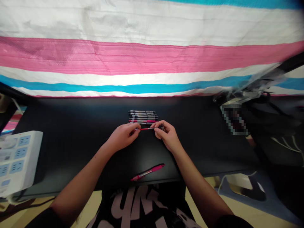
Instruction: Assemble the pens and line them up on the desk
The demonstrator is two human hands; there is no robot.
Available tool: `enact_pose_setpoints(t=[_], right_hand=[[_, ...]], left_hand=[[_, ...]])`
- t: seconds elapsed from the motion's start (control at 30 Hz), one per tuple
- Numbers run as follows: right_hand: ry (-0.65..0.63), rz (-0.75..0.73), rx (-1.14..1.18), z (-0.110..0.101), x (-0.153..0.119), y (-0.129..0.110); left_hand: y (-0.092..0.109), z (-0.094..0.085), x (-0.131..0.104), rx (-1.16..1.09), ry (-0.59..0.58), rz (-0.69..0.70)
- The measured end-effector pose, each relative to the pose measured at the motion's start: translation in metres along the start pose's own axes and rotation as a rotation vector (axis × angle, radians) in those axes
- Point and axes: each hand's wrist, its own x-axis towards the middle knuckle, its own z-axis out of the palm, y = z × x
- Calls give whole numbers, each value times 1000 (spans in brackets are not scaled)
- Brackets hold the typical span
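A thin red pen refill (144,129) with a pale tip end stretches between my two hands over the black table. My left hand (123,135) is closed, its thumb and fingers pinching the red end. At the pale tip, the thumb and forefinger of my right hand (167,134) are pinched together. A small dark grey piece (162,127) shows among the right fingers; its kind is unclear. Just beyond my hands lies a row of several pens (142,116), mostly black and clear, one pink. Nearer my body, a pink click pen (147,172) rests at a slant.
A white power strip (30,161) stands at the table's left edge. A black stand arm with plastic wrapping (247,90) reaches in from the right, near a blurred-out phone-like object (234,119). Behind the black table (71,123) hangs a striped sheet (142,58).
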Motion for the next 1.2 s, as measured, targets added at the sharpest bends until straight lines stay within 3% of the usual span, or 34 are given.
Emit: enact_pose_setpoints(t=[0.27,0.67,1.2], right_hand=[[77,-37,200,2,3,-7],[148,2,156,1,6,-8],[131,-14,137,0,4,-8]], left_hand=[[1,-1,0,-33,47,-36],[0,0,-1,-86,87,3],[1,-1,-1,-80,107,93]])
